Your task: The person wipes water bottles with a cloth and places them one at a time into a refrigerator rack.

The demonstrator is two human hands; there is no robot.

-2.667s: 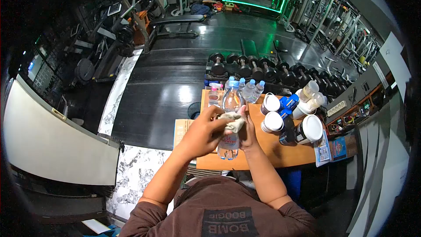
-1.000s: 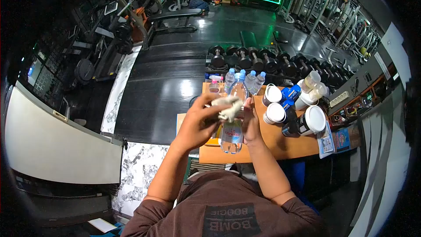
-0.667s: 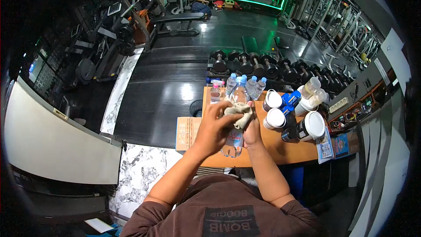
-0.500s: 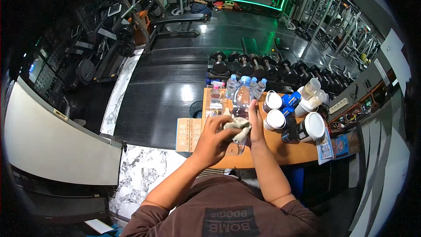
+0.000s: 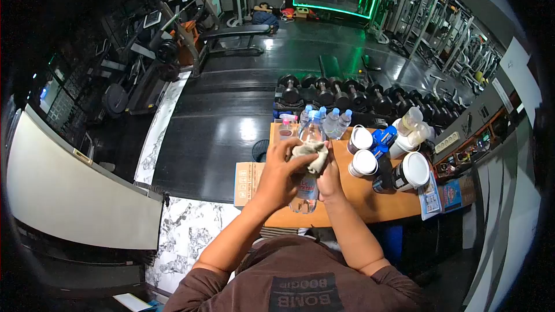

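Note:
A clear plastic water bottle [image 5: 304,201] with a blue cap is held up over the wooden table [image 5: 370,202], its cap end pointing away from me. My right hand [image 5: 330,179] grips the bottle from the right side. Pressed on the bottle's upper part is a crumpled off-white cloth [image 5: 315,159], pinched in the fingers of my left hand [image 5: 280,173]. Red and blue lettering shows on the label below the cloth. Part of the bottle's middle is hidden by the cloth and my fingers.
Several water bottles [image 5: 340,124] and a pink-topped spray bottle [image 5: 285,128] stand behind. White-lidded tubs [image 5: 415,169] and a blue package [image 5: 383,137] are on the right. A cardboard box [image 5: 245,182] sits left, a dumbbell rack [image 5: 352,95] beyond.
The cloth and my left hand have shifted up along the bottle toward its neck. More of the lower bottle and its lettering now shows. The bottle has come slightly nearer me.

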